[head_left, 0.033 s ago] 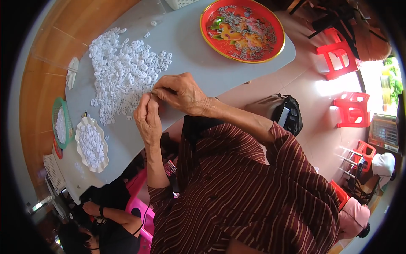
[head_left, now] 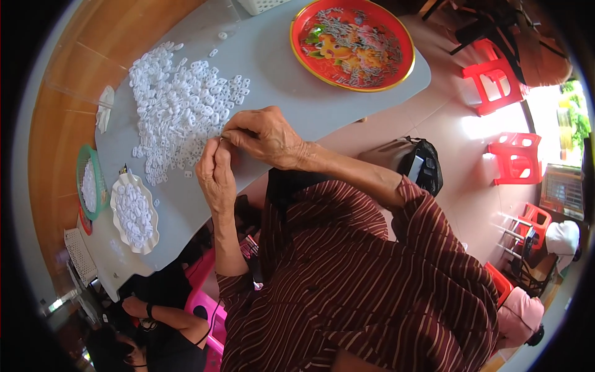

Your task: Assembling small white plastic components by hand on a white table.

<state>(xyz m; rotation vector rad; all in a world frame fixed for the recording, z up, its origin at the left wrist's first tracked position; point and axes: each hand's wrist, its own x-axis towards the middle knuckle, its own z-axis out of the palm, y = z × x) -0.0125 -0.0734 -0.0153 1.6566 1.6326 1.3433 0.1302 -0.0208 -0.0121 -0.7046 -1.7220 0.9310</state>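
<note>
My left hand [head_left: 217,178] and my right hand [head_left: 271,137] meet at the fingertips, just above the near edge of the grey table [head_left: 263,62]. Both are closed in a pinch around something small, mostly hidden by the fingers. Just beyond them and to the left spreads a large heap of small white plastic pieces [head_left: 176,99], many with two holes. At the far right of the tabletop sits a round red tray [head_left: 299,37] with a gold rim. Scattered over its flowered bottom are many small grey, slender pieces.
A cream wavy-edged dish [head_left: 154,217] and a green basket [head_left: 90,152] at the left hold white pieces. A white perforated basket [head_left: 263,6] stands at the far edge. Another person [head_left: 173,322] sits lower left near a pink chair [head_left: 214,344]. Red stools [head_left: 517,158] and a dark bag [head_left: 427,167] are right.
</note>
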